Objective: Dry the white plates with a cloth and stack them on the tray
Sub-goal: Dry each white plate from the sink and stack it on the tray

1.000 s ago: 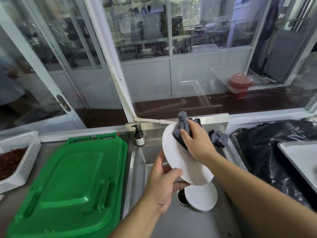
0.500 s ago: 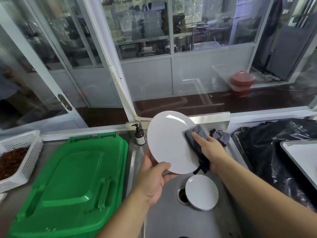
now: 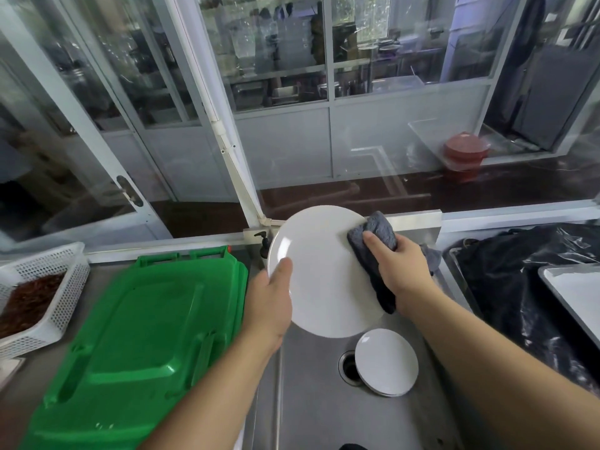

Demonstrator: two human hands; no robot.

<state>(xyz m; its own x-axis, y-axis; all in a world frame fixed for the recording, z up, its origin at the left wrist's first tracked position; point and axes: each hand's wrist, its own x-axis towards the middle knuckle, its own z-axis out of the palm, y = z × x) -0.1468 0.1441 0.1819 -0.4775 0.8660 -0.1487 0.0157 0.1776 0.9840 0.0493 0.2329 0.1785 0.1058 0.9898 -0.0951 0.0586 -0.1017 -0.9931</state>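
Note:
Above the steel sink I hold a white plate tilted up, its face toward me. My left hand grips its left rim, thumb on the face. My right hand grips a dark grey cloth and presses it against the plate's right edge. A small stack of white plates lies in the sink bottom beside the drain. A corner of the grey tray shows at the right edge.
A green bin lid fills the counter on the left, with a white basket of brown bits beyond it. A soap bottle stands behind the sink. Black plastic bags lie on the right. Glass panels close off the back.
The plate has turned to face me more fully and my left hand has shifted up its left rim. My right hand with the cloth has moved to the plate's upper right edge.

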